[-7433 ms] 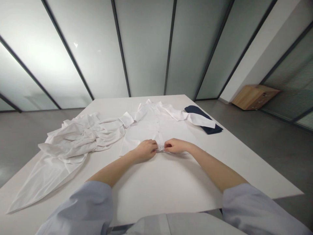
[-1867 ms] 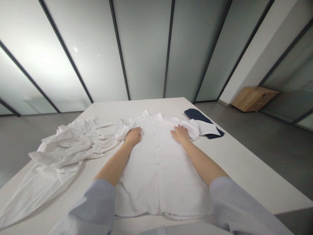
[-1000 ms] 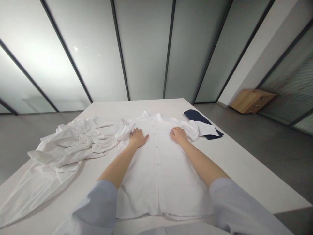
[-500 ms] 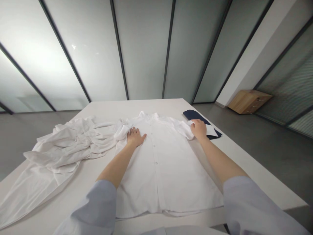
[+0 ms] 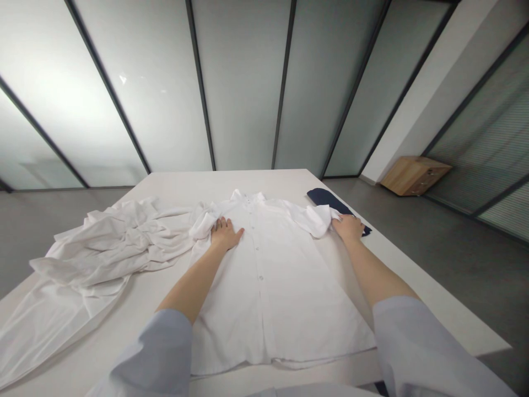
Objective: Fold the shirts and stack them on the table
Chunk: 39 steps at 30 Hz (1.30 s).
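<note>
A white button-up shirt lies front side up, its collar at the far end and its hem toward me. My left hand rests flat on the shirt's upper left chest, fingers spread. Out to the right, my right hand is closed on the end of the shirt's right sleeve; the fingertips are partly hidden. Beneath and behind that sleeve lies a dark navy folded cloth. The shirt's left sleeve is bunched beside my left hand.
A crumpled heap of white cloth covers the left of the white table, meeting the shirt's left sleeve. Table edges run along the right and far sides. Beyond stand frosted glass panels and a wooden cabinet on the floor.
My right hand has moved outward to the right along the sleeve, over the navy cloth. My left hand stays on the shirt's chest. The view has shifted slightly.
</note>
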Motion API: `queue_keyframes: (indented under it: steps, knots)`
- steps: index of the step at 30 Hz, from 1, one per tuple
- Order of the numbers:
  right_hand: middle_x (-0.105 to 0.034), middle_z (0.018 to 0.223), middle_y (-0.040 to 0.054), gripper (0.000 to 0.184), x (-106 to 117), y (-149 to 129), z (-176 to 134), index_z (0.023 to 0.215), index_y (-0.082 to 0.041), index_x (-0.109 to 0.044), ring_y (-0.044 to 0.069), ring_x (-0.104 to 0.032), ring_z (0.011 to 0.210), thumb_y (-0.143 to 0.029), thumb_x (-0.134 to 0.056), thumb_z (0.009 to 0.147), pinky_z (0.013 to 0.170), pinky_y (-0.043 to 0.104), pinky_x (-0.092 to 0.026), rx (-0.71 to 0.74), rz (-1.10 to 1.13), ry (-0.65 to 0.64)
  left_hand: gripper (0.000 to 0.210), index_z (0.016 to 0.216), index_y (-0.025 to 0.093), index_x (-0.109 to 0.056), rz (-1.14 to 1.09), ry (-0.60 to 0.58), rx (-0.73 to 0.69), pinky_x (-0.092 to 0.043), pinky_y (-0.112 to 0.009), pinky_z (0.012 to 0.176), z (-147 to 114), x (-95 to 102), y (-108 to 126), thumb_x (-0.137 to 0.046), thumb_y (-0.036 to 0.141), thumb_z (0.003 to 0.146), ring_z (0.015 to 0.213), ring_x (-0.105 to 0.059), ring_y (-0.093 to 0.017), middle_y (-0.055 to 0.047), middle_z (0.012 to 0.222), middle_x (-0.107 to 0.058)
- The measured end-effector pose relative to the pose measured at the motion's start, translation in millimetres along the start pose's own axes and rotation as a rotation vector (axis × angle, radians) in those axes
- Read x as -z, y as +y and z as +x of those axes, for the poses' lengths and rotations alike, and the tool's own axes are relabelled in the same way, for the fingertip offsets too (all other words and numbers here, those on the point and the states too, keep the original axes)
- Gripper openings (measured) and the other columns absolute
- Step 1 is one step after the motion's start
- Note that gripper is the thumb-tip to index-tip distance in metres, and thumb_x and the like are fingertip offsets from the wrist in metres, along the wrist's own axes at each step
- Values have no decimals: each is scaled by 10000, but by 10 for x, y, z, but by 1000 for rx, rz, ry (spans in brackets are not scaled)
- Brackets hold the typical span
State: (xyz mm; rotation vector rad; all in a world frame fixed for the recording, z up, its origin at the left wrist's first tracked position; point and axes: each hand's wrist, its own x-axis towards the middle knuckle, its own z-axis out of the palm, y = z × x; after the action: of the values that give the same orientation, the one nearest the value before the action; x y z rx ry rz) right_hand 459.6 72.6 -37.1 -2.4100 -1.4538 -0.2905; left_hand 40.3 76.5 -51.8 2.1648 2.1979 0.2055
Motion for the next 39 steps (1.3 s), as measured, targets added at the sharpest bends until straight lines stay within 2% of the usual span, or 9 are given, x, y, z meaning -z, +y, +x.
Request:
queue_keyframes:
  steps: [8, 14, 16, 19, 22, 26, 30, 35, 39]
  knots:
    - [-657, 1038, 186, 378, 250, -115, 213, 1045, -107, -698, 323, -518, 988, -265, -459, 797, 865, 445, -351, -27, 158, 229, 809, 1456, 57, -328, 2, -12, 6, -249, -502, 1120, -7, 4, 8, -303, 625, 880, 1415, -248, -375, -225, 1540, -259]
    - [-625, 1016, 172, 306, 574, -504, 430, 984, -117, -655, 310, -514, 984, -273, -474, 793, 860, 453, -388, 44, 564, 520, 809, 1461, 50, -319, 33, -15, 8, -253, -492, 1119, -15, 11, 17, -292, 617, 885, 1416, -246, -367, -223, 1541, -258]
    - [-639, 960, 118, 293, 628, -737, 338, 979, -150, -651, 271, -541, 932, -312, -473, 812, 843, 415, -421, 195, 765, 411, 809, 1462, 50, -317, 32, -18, 10, -255, -496, 1116, -14, 11, 16, -295, 616, 884, 1415, -247, -367, -222, 1542, -255]
    - [-672, 901, 52, 286, 596, -1085, 21, 982, -199, -667, 222, -590, 856, -389, -515, 832, 788, 353, -467, 552, 950, -124, 809, 1458, 47, -323, 26, -8, 5, -258, -500, 1112, -6, 4, 11, -309, 613, 881, 1412, -251, -371, -226, 1540, -259]
    - [-688, 1010, 63, 294, 424, -1282, -330, 1024, -205, -670, 210, -617, 934, -389, -502, 869, 842, 342, -470, 696, 948, -357, 802, 1454, 50, -332, 18, -5, 3, -266, -508, 1103, 0, -6, 5, -318, 610, 880, 1409, -257, -374, -230, 1537, -264]
    - [-637, 1211, 103, 304, 70, -1249, -597, 1114, -190, -652, 232, -571, 1117, -310, -526, 865, 931, 366, -441, 676, 634, -316, 806, 1456, 45, -323, 17, -3, 2, -256, -510, 1105, 2, -14, 2, -314, 610, 881, 1410, -254, -374, -236, 1536, -261]
    - [-527, 1380, 126, 391, -201, -1122, -646, 1237, -197, -607, 265, -458, 1279, -355, -529, 888, 1067, 422, -319, 699, 278, -281, 803, 1454, 51, -326, 10, -12, 3, -250, -514, 1105, 43, -20, 1, -316, 613, 881, 1411, -248, -377, -238, 1538, -254]
    - [-468, 1440, 126, 436, -266, -1138, -553, 1318, -200, -548, 253, -385, 1345, -386, -438, 940, 1090, 442, -271, 743, 149, -309, 767, 1425, 65, -367, -17, 9, 0, -272, -519, 1087, 168, -18, 9, -359, 598, 874, 1401, -266, -383, -244, 1522, -287]
    - [-483, 1426, 128, 426, -252, -1190, -525, 1301, -184, -556, 249, -397, 1330, -373, -426, 943, 1073, 424, -277, 730, 138, -247, 627, 1327, 104, -479, -16, 110, -79, -357, -470, 1024, 221, 23, 25, -412, 534, 876, 1291, -424, -354, -217, 1405, -461]
